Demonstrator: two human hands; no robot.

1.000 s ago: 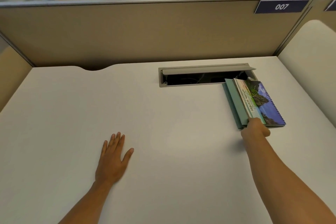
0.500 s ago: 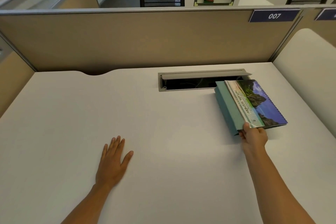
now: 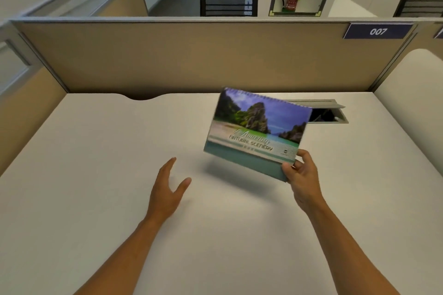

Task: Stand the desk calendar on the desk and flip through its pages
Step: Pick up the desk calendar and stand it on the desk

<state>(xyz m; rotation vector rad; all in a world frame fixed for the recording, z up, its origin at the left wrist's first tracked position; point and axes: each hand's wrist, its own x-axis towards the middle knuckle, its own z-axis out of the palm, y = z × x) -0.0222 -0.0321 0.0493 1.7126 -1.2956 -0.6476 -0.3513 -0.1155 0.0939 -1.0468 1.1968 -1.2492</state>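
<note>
The desk calendar has a spiral binding along its top edge and a beach-and-cliffs cover reading "Natural Scenery". It hangs tilted in the air above the white desk, cover facing me, casting a shadow below. My right hand grips its lower right corner, thumb on the cover. My left hand is raised edge-on over the desk, left of and below the calendar, fingers apart and holding nothing.
A grey cable hatch with its lid raised sits in the desk behind the calendar. A beige partition with a "007" plate runs along the back. A white rounded panel borders the desk's right side.
My right hand has lifted the calendar off the desk beside the hatch, swung it toward the middle and turned its cover to me. My left hand has risen from lying flat.
</note>
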